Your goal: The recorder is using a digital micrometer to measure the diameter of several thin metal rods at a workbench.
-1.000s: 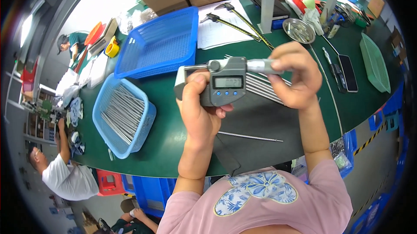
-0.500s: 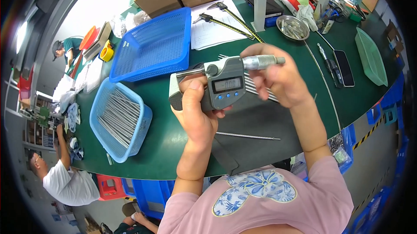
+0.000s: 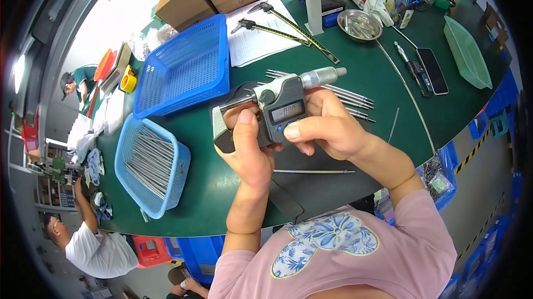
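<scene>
A digital outside micrometer (image 3: 283, 96) is held up over the table, its small display and blue buttons toward me. My left hand (image 3: 252, 157) grips its frame, the thumb lying across the front beside the anvil end. The thumb of my right hand (image 3: 336, 132) presses on the face by a blue button, and its other fingers curl behind the body. I see no rod between the measuring faces. A single thin metal rod (image 3: 319, 172) lies on the dark mat (image 3: 327, 193) below. More metal rods (image 3: 355, 98) lie in a loose bundle behind the micrometer, partly hidden by it.
Left stands a light blue basket (image 3: 183, 171) of rods; a larger blue basket (image 3: 222, 60) sits behind it. Two calipers (image 3: 302, 29) lie on paper sheets. Rightward are a metal bowl (image 3: 341, 21), another micrometer (image 3: 415, 71), a phone (image 3: 433, 71) and a green basket (image 3: 469, 54). Co-workers are at left.
My right hand has come down from the thimble to the micrometer's front, its thumb now at the buttons. The left hand keeps its grip. The whole view has shifted slightly.
</scene>
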A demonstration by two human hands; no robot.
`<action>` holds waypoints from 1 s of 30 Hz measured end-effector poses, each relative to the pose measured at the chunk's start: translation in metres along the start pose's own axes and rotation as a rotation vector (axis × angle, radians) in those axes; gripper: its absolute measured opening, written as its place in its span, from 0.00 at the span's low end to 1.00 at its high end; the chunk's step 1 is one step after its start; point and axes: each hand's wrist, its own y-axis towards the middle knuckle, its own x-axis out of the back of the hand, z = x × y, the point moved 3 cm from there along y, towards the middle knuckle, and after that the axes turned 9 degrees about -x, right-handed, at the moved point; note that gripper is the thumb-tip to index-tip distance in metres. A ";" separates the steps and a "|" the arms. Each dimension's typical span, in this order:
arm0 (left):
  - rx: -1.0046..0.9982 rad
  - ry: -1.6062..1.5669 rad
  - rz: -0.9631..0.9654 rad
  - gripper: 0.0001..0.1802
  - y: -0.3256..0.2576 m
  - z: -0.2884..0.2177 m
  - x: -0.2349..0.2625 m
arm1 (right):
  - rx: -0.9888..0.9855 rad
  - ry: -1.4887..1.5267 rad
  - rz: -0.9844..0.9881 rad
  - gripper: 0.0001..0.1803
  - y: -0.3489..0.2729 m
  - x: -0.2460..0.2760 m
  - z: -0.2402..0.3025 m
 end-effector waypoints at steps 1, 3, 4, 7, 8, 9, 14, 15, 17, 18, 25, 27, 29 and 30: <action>0.000 0.001 0.000 0.13 0.000 0.001 0.001 | -0.016 0.019 0.010 0.19 0.001 0.001 -0.001; 0.025 0.009 0.012 0.14 0.002 0.003 0.002 | -0.031 0.037 0.020 0.18 0.001 0.000 0.000; 0.024 0.011 0.011 0.14 0.004 0.004 0.006 | -0.006 -0.010 0.002 0.17 0.002 -0.002 0.002; 0.135 -0.072 0.044 0.16 0.006 0.002 0.007 | 0.032 -0.012 -0.076 0.15 0.002 0.009 0.002; 0.131 -0.071 0.038 0.16 0.008 0.002 0.009 | 0.045 0.033 -0.139 0.15 0.002 0.015 0.003; 0.125 -0.093 0.041 0.16 0.011 0.003 0.012 | 0.108 0.140 -0.218 0.14 0.003 0.020 0.008; 0.183 -0.214 0.092 0.16 0.013 0.003 0.014 | 0.824 -0.475 -0.350 0.14 0.001 0.028 0.021; 0.255 -0.263 0.023 0.15 0.014 0.003 0.014 | 1.024 -0.786 -0.254 0.15 -0.002 0.029 0.032; 0.236 -0.264 0.062 0.15 0.016 0.004 0.018 | 1.062 -0.985 -0.255 0.14 -0.006 0.024 0.039; 0.227 -0.267 0.115 0.15 0.016 0.003 0.019 | 1.067 -1.022 -0.248 0.14 -0.006 0.026 0.040; 0.133 -0.137 0.090 0.17 0.010 -0.002 0.018 | 0.461 -0.468 -0.240 0.13 0.003 0.032 0.029; 0.120 -0.081 0.072 0.18 0.012 0.000 0.017 | 0.400 -0.367 -0.238 0.13 0.006 0.035 0.025; 0.109 -0.088 0.069 0.18 0.012 -0.001 0.017 | 0.259 -0.203 -0.198 0.15 0.008 0.031 0.021; 0.098 -0.091 0.060 0.18 0.012 -0.001 0.017 | 0.175 -0.133 -0.094 0.17 0.007 0.029 0.016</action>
